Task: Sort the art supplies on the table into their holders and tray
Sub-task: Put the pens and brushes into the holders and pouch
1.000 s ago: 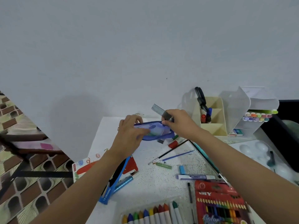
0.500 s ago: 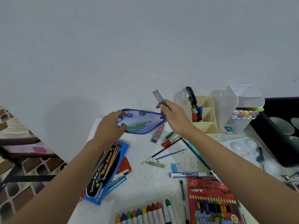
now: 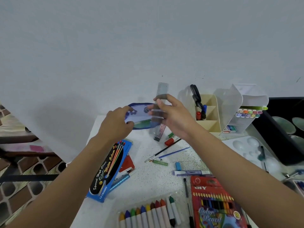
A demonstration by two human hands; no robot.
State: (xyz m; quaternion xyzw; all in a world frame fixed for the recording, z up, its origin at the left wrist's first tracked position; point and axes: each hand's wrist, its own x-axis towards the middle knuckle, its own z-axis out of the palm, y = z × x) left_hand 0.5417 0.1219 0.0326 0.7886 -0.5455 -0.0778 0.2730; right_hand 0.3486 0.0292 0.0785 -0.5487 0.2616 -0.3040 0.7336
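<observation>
My left hand (image 3: 117, 123) grips the left end of a blue pencil pouch (image 3: 139, 116) lifted above the far side of the white table (image 3: 148, 178). My right hand (image 3: 174, 116) pinches a clear plastic ruler (image 3: 162, 92) that stands nearly upright in front of the pouch's right end. A cream desk holder (image 3: 209, 112) with scissors (image 3: 195, 94) and markers stands to the right, beside a white organiser (image 3: 246, 112) of pastel markers. Loose brushes (image 3: 166, 153), a red marker (image 3: 169, 142) and a glue stick (image 3: 190, 172) lie on the table.
A blue watercolour box (image 3: 108, 170) lies at the left, a row of crayons (image 3: 148, 214) at the front, a red colour-pencil box (image 3: 212, 203) at front right. A white paint palette (image 3: 250, 148) sits at the right, next to a black bin (image 3: 279, 129). The table's left edge drops to a tiled floor.
Both hands rose with the pouch off the table. The ruler in my right hand swung from slanted to nearly upright. The view shifted, revealing the watercolour box.
</observation>
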